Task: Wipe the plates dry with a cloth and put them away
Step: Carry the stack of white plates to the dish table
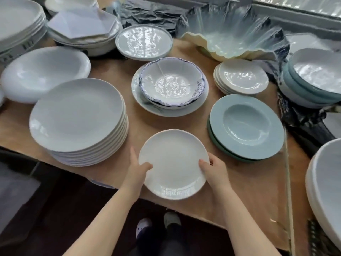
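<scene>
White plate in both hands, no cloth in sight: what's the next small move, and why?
Probably carry the plate left and set it on the white stack, if it is already dry. Left hand and right hand grip opposite rims, it looks like the stack's plates, and the blue plates do not match.

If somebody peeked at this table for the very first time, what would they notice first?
Probably the small white plate at the table's near edge, gripped by the left hand and the right hand. Next, the tall stack of white plates to its left. Then the big wavy shell-shaped bowl at the back right.
</scene>
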The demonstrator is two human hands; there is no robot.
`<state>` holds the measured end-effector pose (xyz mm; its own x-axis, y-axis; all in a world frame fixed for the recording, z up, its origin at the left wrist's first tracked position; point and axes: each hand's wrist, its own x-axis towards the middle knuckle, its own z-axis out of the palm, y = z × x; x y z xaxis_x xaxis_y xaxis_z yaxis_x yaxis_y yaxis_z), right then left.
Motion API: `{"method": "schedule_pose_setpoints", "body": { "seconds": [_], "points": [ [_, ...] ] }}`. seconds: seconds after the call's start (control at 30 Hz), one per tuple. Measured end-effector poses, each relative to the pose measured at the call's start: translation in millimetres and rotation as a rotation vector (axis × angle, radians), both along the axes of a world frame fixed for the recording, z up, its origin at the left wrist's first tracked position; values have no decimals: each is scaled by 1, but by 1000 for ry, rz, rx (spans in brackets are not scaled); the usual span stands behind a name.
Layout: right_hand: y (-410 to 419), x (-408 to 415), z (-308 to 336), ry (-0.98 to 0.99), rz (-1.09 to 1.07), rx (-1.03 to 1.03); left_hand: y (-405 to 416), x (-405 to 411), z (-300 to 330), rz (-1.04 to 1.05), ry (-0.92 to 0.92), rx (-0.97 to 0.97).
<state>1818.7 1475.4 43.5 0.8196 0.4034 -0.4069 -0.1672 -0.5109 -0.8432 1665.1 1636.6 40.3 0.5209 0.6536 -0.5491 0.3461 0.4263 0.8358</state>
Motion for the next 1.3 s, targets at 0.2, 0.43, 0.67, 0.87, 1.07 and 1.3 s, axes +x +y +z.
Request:
{"method": "schedule_pose_setpoints", "body": {
  "seconds": [0.2, 0.43, 0.67, 0.87, 1.07, 1.3],
  "points": [
    [-1, 14, -6, -28, 61, -27, -3, 16, -4, 62, 33, -10],
    [-5, 22, -7, -70, 181, -67, -3, 27, 2, 134, 0, 4],
    [-6, 30, -3, -242, 340, -242, -7, 21, 3, -27, 115, 267],
    [23, 26, 20, -643, 503, -60, -6, -12, 8, -304, 344, 715],
    [74, -18, 40, -591, 855, 65, -1, -78, 21, -259, 478, 838],
    [108, -139, 52, -549, 1260, 187, -29, -193, 37, 87, 564, 821]
  ]
}}
